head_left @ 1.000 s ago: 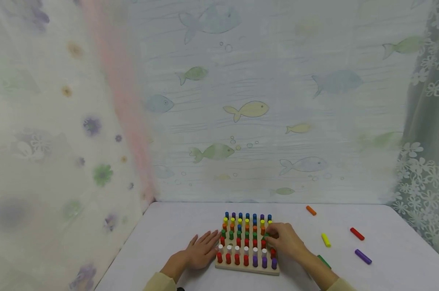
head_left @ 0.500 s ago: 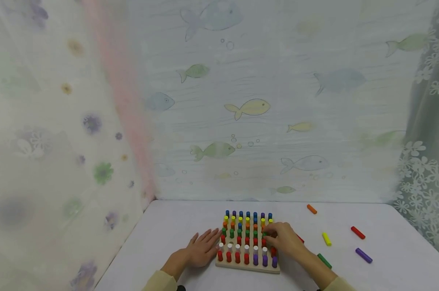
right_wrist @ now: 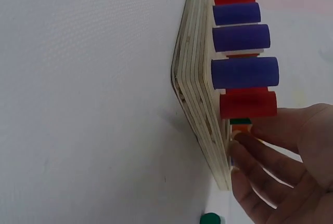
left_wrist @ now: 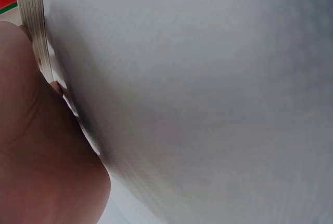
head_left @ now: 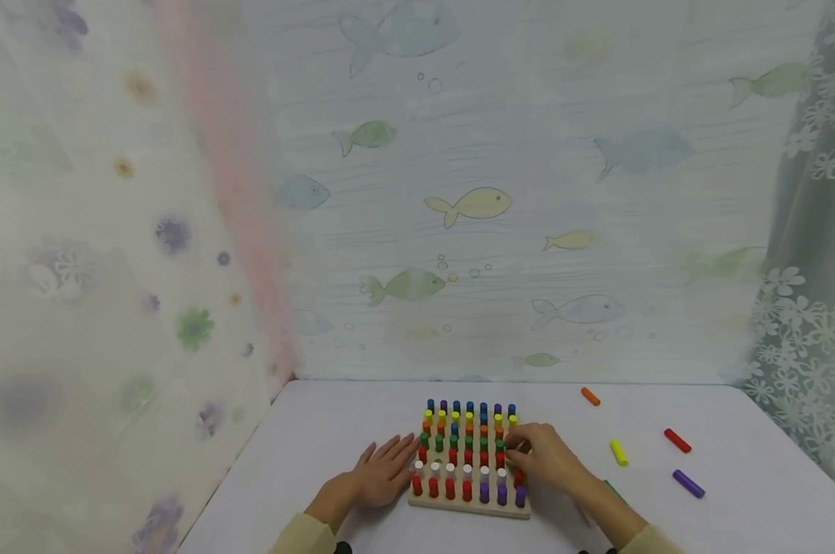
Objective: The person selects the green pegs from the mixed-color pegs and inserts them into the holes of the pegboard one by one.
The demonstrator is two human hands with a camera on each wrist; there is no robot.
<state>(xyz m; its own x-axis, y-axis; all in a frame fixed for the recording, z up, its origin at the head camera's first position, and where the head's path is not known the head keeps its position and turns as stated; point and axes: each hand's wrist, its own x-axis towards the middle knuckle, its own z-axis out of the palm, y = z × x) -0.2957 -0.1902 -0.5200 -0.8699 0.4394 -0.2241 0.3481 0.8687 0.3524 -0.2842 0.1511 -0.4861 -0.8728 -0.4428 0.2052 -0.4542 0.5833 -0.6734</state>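
Observation:
On the table, a wooden pegboard (head_left: 469,508) bears rows of red, white, green, orange, yellow, blue and purple pegs. My right hand (head_left: 545,459) reaches over its right side with thumb and fingers bent, pinching a green peg that the fingers mostly hide. Green (right_wrist: 240,121) shows beside the thumb in the right wrist view. Near it stand red and purple pegs (right_wrist: 244,73). My left hand (head_left: 382,473) lies flat, fingers spread, touching the board's left edge. The left wrist view shows only part of that hand (left_wrist: 47,156) and the board's side (left_wrist: 32,16).
Loose pegs lie on the white table right of the board: orange (head_left: 590,397), yellow (head_left: 619,452), red (head_left: 677,440) and purple (head_left: 688,483). A green peg (head_left: 614,490) is partly behind the right forearm. A curtain with fish (head_left: 417,285) hangs behind the table.
My right fingertips have shifted slightly to the right over the board, and the green peg seen between them earlier is now mostly hidden. My left hand stays in place.

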